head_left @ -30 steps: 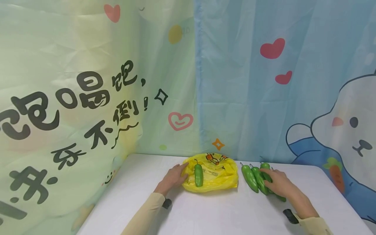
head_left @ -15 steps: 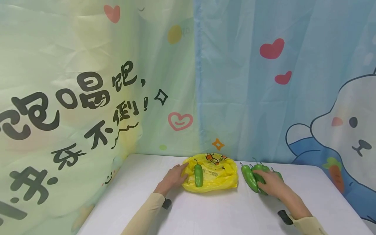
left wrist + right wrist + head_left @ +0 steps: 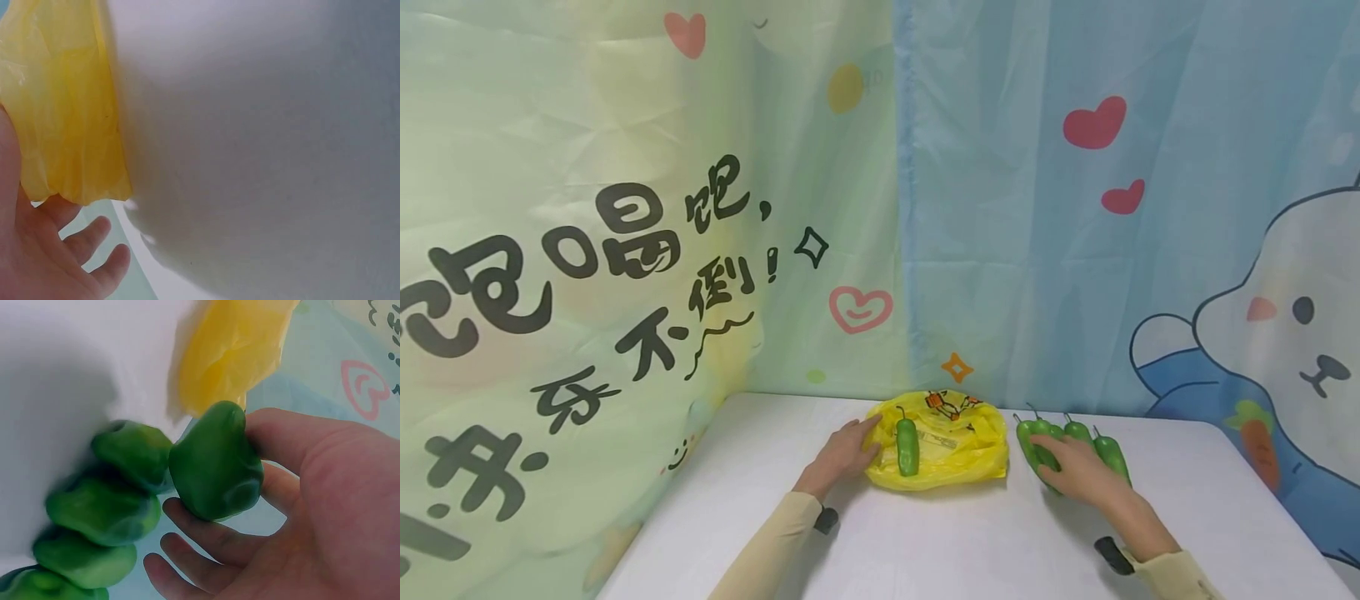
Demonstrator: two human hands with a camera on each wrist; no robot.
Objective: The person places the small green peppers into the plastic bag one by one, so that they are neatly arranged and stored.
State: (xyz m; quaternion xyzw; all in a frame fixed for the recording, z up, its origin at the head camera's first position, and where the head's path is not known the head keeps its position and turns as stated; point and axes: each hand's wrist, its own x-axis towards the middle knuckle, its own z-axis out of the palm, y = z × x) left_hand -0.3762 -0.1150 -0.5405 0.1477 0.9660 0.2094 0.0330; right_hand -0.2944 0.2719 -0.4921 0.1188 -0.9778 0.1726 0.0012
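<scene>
On the white table lies a crumpled yellow plastic bag (image 3: 981,462), its mouth spread, with one green pepper (image 3: 907,448) lying on it. My left hand (image 3: 847,450) holds the bag's left edge; in the left wrist view the thumb is in front of the plastic (image 3: 75,125) and the other fingers are behind or below it. To the right of the bag, my right hand (image 3: 1078,471) grips a green pepper (image 3: 215,462) between thumb and fingers, over the other peppers. Several green peppers (image 3: 103,509) lie side by side there, stems pointing away, partly covered by the hand.
The white table (image 3: 880,542) ends at the back against a printed curtain (image 3: 985,250) with hearts and a cartoon animal. A second printed cloth (image 3: 587,333) with large black characters hangs along the left.
My right hand has moved left across the peppers, carrying one pepper with it and uncovering those on the right. My left hand and the bag have stayed in place.
</scene>
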